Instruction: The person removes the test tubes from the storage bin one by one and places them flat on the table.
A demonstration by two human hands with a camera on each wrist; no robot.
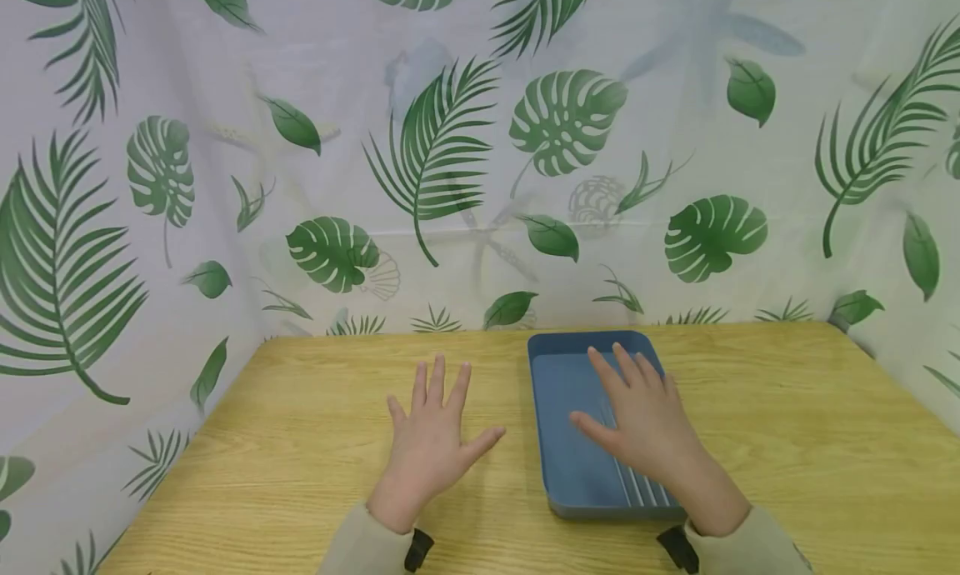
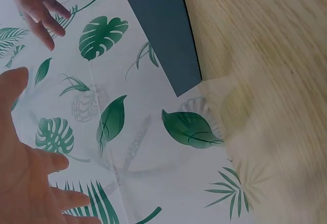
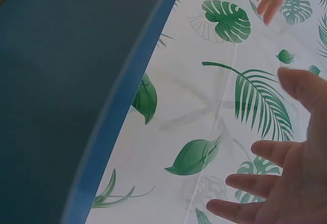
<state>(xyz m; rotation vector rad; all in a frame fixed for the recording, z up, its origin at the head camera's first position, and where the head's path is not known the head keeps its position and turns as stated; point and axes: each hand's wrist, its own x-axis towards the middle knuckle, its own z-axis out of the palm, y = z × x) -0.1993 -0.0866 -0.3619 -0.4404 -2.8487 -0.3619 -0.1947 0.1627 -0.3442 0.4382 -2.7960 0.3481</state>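
A blue rectangular tray (image 1: pixel 573 467) with a raised rim and several ridges along its right side lies on the wooden table, right of centre. My left hand (image 1: pixel 429 442), fingers spread, is held over the table to the left of the tray and grips nothing. Above the tray's right half hovers my right hand (image 1: pixel 648 425), its fingers also spread and holding nothing; it hides part of the ridges. In the left wrist view, the tray's outer side (image 2: pixel 166 30) shows beyond the left hand (image 2: pixel 30 168). The right wrist view has the tray's wall (image 3: pixel 115 101) beside the right hand (image 3: pixel 286 168).
The yellow wood-grain table (image 1: pixel 285 475) extends to both sides of the tray. A white curtain (image 1: pixel 465 283) printed with green leaves hangs along the back edge and both sides. A black strap piece (image 1: pixel 418 550) sits at the left wrist, another (image 1: pixel 678 548) at the right.
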